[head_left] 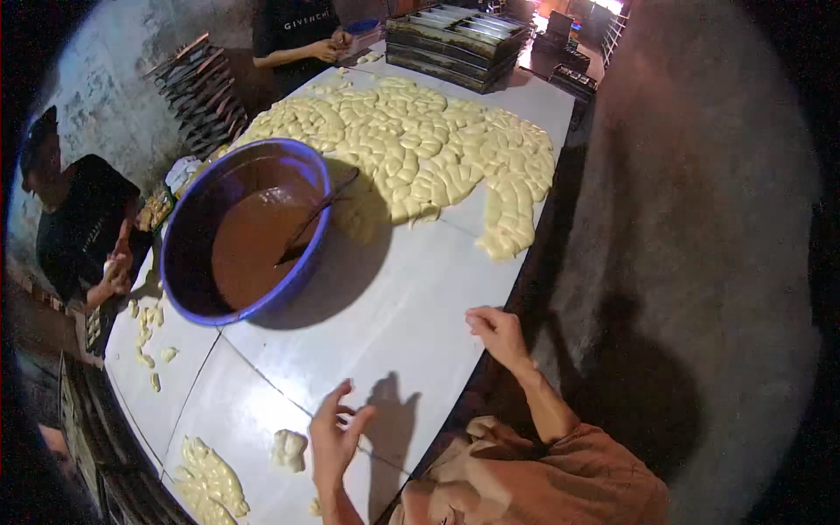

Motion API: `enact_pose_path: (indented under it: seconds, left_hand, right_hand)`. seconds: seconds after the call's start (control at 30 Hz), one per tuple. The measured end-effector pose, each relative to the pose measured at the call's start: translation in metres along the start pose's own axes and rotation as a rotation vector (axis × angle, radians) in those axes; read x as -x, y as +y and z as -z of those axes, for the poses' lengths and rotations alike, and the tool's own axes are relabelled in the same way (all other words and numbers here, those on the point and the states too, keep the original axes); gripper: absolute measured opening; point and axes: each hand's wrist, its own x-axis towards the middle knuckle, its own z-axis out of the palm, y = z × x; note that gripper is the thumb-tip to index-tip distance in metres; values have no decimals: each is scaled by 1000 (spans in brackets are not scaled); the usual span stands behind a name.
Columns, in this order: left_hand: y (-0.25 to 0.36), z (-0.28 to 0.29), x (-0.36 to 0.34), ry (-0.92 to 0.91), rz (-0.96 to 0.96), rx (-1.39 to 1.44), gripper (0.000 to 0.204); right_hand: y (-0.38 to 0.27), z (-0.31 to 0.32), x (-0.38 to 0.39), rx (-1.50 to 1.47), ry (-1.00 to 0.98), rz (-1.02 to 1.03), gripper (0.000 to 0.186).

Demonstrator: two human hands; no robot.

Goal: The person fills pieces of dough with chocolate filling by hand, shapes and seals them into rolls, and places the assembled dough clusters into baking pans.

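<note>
My left hand (337, 433) is above the near part of the white table, fingers curved and apart, with nothing visible in it. A small white dough-like lump (289, 450) lies just left of it, not touching. Over the table's right edge, my right hand (499, 337) has its fingers loosely bent, with no object showing in them. Left of centre stands a large blue basin (246, 318) of brown liquid (254, 236), a dark stick (302, 236) leaning on its rim. Pale yellow dough pieces (411, 149) spread in a wide layer behind the basin.
More dough pieces (210, 481) lie near left, and several small ones (144, 337) left of the basin. Dark metal trays (455, 48) are stacked at the table's far end. One co-worker (87, 219) is on the left, another (297, 39) at the back. Concrete floor (700, 219) runs along the right.
</note>
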Motion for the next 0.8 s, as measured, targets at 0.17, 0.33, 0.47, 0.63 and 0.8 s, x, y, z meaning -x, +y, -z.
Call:
enact_pose_path:
  seconds: [0.17, 0.33, 0.47, 0.63, 0.8]
  left_hand:
    - [36, -89, -84, -189, 18, 86, 57]
    - [52, -195, -182, -245, 41, 373, 55]
    - [86, -247, -238, -249, 23, 380, 47]
    - [119, -259, -256, -170, 64, 165, 42]
    - [114, -267, -252, -67, -117, -88, 44]
  right_hand:
    - [28, 45, -95, -16, 26, 56, 19]
    - [47, 95, -211, 256, 49, 230, 22]
    - [53, 134, -273, 345, 118, 180, 22]
    - [86, 184, -276, 118, 295, 38, 18]
    - [76, 204, -208, 169, 40, -384, 20]
